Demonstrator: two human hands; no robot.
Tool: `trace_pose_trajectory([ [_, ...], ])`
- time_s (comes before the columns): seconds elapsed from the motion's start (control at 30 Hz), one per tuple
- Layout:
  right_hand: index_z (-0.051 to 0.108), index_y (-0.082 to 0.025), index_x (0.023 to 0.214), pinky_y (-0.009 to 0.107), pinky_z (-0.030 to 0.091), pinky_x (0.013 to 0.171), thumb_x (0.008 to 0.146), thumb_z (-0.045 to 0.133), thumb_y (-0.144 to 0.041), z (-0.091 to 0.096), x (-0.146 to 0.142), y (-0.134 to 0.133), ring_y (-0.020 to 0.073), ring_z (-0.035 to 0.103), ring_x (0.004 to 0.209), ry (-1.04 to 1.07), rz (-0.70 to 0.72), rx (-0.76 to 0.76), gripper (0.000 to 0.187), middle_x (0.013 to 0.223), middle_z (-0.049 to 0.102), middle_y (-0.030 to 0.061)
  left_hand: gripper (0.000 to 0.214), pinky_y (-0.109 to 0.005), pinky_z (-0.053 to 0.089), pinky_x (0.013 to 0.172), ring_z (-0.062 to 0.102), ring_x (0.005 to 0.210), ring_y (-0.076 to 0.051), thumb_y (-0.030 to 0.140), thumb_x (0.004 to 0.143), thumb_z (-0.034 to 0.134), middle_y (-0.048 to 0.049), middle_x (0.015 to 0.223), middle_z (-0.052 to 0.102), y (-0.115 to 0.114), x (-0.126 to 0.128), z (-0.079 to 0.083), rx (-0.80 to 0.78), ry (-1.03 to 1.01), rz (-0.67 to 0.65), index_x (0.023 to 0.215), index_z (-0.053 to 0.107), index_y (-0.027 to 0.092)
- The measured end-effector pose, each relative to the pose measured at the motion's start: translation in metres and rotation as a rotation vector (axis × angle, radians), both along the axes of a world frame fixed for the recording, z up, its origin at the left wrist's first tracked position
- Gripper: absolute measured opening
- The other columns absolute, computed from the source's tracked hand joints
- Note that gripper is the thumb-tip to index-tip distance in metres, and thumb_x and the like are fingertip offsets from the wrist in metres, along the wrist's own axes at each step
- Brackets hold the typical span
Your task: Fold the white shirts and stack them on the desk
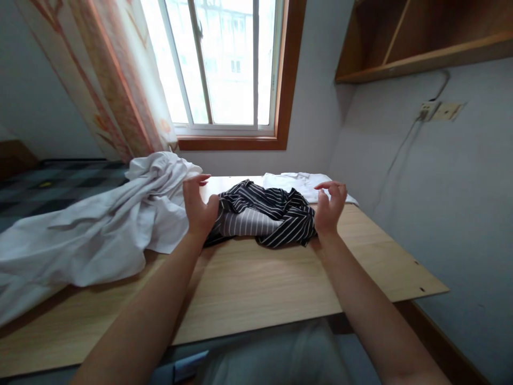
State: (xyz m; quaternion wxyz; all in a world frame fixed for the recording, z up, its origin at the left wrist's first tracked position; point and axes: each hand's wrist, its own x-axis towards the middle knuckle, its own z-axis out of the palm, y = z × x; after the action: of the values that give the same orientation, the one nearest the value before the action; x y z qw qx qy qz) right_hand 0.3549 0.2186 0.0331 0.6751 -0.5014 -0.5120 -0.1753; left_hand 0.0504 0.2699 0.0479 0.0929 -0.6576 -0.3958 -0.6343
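A crumpled black garment with thin white stripes [268, 214] lies in a heap on the wooden table [256, 283]. My left hand [198, 203] stands at its left edge, palm turned inward, fingers apart and slightly curled, holding nothing. My right hand [331, 206] is raised at the heap's right edge, fingers loosely bent and spread, also empty. The two hands flank the striped garment, close to it or just touching it at the heels of the palms.
A large rumpled white cloth [100, 230] spreads over the table's left side and hangs off it. A folded white garment [304, 184] lies behind the striped one near the wall. Beyond are a window [224, 64], a patterned curtain [116, 80], and a wooden shelf [420, 37] at upper right.
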Motion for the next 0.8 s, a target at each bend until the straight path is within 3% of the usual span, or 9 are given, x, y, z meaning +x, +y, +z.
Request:
trace_pose_trajectory([
  [0.13,0.061,-0.022,0.088,0.041,0.044,0.095,0.088,0.046,-0.029,-0.003,-0.01,0.004,0.022,0.056,0.098,-0.086,0.095,-0.137,0.017,0.094,0.06,0.0053,0.024,-0.039,0.044,0.097,0.056,0.102,-0.023,0.028,0.083,0.05,-0.0074,0.102,0.059,-0.006,0.01,0.001,-0.087,0.124,0.011,0.104,0.06,0.019],
  [0.2,0.063,-0.021,0.102,0.04,0.045,0.096,0.088,0.05,-0.028,-0.012,-0.02,0.007,0.022,0.057,0.101,-0.199,0.232,-0.274,0.02,0.103,0.062,0.0074,0.026,-0.039,0.044,0.097,0.057,0.104,-0.025,0.036,0.087,0.05,-0.0083,0.104,0.061,-0.006,0.015,-0.005,-0.249,0.279,-0.011,0.104,0.062,0.019],
  [0.3,0.056,-0.021,0.13,0.039,0.044,0.1,0.087,0.058,-0.03,-0.029,-0.035,0.008,0.0232,0.056,0.114,-0.418,0.42,-0.555,0.043,0.125,0.06,0.0111,0.042,-0.04,0.045,0.096,0.058,0.109,-0.028,0.049,0.087,0.054,-0.0108,0.115,0.063,-0.005,0.02,-0.021,-0.541,0.608,-0.057,0.115,0.062,0.019],
  [0.4,0.051,-0.021,0.14,0.043,0.041,0.103,0.085,0.066,-0.039,-0.041,-0.044,0.007,0.0278,0.052,0.121,-0.592,0.389,-0.82,0.06,0.132,0.059,0.0127,0.05,-0.041,0.046,0.094,0.058,0.114,-0.032,0.051,0.083,0.06,-0.0134,0.122,0.064,-0.005,0.022,-0.032,-0.68,0.815,0.021,0.122,0.062,0.019],
  [0.47,0.056,-0.023,0.136,0.043,0.041,0.101,0.084,0.067,-0.043,-0.043,-0.044,0.007,0.0289,0.054,0.12,-0.618,0.318,-0.894,0.057,0.127,0.063,0.0119,0.04,-0.039,0.047,0.089,0.061,0.11,-0.031,0.045,0.087,0.057,-0.0121,0.12,0.067,-0.006,0.023,-0.031,-0.707,0.829,0.079,0.118,0.066,0.021],
  [0.63,0.073,-0.022,0.096,0.034,0.047,0.085,0.088,0.06,-0.04,-0.037,-0.029,0.015,0.0241,0.065,0.095,-0.393,0.311,-0.886,0.025,0.1,0.072,0.0078,0.03,-0.036,0.049,0.073,0.068,0.09,-0.029,0.035,0.091,0.046,-0.009,0.1,0.074,-0.004,0.016,-0.014,-0.77,0.685,0.242,0.1,0.073,0.025],
  [0.8,0.069,-0.018,0.089,0.036,0.046,0.087,0.086,0.049,-0.042,-0.031,-0.002,0.029,0.0243,0.062,0.092,0.125,0.205,-0.506,0.031,0.094,0.071,0.0094,0.034,-0.043,0.05,0.081,0.064,0.094,-0.032,0.024,0.091,0.039,-0.0151,0.104,0.068,0.009,-0.006,-0.006,-0.657,0.319,0.357,0.11,0.065,0.017],
])
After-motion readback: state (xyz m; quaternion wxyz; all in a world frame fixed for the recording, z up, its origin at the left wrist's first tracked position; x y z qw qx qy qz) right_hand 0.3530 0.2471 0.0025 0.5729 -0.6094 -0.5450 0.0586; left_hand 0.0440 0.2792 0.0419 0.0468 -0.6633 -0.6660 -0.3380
